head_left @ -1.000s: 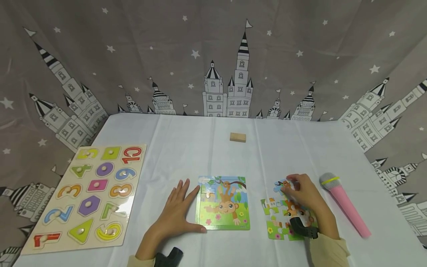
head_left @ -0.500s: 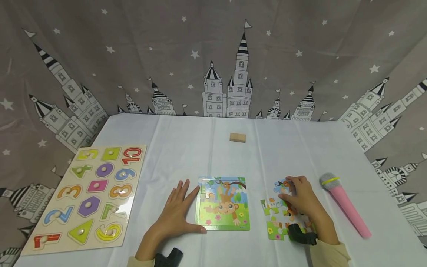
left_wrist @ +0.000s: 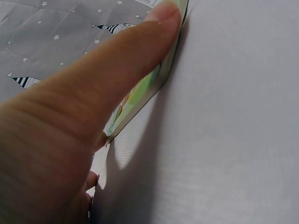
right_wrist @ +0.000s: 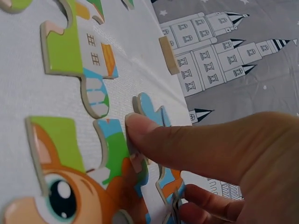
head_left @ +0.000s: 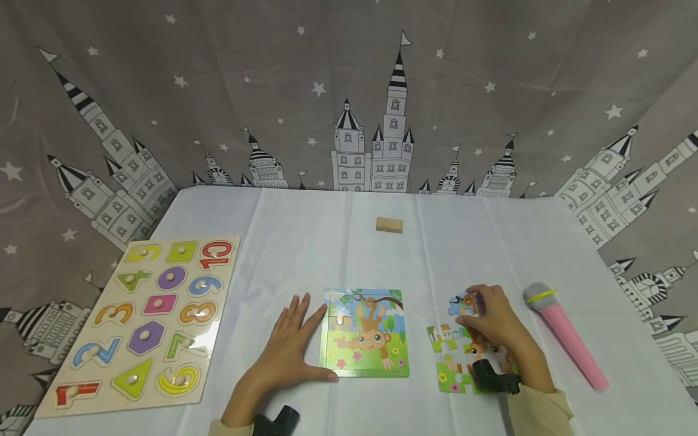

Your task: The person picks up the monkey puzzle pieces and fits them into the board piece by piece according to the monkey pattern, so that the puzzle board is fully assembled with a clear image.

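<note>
My left hand (head_left: 289, 348) rests at the left edge of a square monkey jigsaw puzzle (head_left: 376, 345), fingers spread straight. Its index fingertip is at the upper left corner and its thumb touches the lower left one; the left wrist view shows the thumb (left_wrist: 126, 56) along the board's rim. On the right, my right hand (head_left: 496, 315) pinches a blue and orange puzzle piece (head_left: 468, 303) between thumb and fingers. Below that hand lie several loose puzzle pieces (head_left: 449, 378), including one with a big animal eye (right_wrist: 70, 191). The hand and wrist camera partly hide them.
A pink toy microphone (head_left: 569, 342) lies right of my right hand. A wooden number-and-shape board (head_left: 122, 357) is at the far left. A small wooden block (head_left: 389, 224) lies toward the back of the white-clothed table (head_left: 305, 242), before a grey castle-print curtain (head_left: 229, 79).
My right thumb has come down from the blue and orange piece's middle to its lower edge, and the fingers have shifted slightly at its top. The left hand stays still.
</note>
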A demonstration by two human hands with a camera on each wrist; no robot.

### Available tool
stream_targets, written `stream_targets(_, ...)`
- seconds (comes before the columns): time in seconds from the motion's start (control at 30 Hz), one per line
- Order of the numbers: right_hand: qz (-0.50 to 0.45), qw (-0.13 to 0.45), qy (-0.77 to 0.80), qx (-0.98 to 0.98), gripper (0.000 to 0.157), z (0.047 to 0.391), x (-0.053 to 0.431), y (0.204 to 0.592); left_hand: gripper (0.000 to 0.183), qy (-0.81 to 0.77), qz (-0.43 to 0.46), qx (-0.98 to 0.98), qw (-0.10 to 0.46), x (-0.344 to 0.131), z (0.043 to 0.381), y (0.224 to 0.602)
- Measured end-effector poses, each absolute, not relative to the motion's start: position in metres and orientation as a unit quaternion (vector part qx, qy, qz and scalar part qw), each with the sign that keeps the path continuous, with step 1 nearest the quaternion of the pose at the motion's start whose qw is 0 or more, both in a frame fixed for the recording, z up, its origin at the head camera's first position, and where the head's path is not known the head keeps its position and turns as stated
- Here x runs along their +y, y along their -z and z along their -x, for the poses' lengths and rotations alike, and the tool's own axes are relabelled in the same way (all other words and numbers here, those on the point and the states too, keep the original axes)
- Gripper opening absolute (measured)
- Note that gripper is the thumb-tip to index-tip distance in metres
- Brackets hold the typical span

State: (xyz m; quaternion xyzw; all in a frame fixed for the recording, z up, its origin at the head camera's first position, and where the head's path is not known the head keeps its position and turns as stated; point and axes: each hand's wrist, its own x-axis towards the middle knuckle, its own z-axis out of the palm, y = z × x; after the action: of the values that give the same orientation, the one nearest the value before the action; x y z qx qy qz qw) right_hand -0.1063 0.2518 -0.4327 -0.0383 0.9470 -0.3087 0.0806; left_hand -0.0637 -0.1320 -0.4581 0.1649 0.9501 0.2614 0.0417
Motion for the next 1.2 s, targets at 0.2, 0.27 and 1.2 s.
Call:
stream_targets(0.2, 0.047, 0.060, 0.317, 0.945, 0.062, 0.105, 0.252, 0.434, 0.119, -0.258, -0.160, 0.951, 0.053, -0.132, 0.063, 0.456)
stream_targets(0.27, 0.044, 0.059, 0.320, 0.945, 0.063, 0.104, 0.253, 0.434, 0.118, -0.259, -0.160, 0.951, 0.052, -0.132, 0.063, 0.456)
stream_targets(1.2, 0.018, 0.052, 0.403, 0.914, 0.023, 0.097, 0.267, 0.429, 0.118, -0.266, -0.157, 0.950, 0.054, -0.131, 0.063, 0.454)
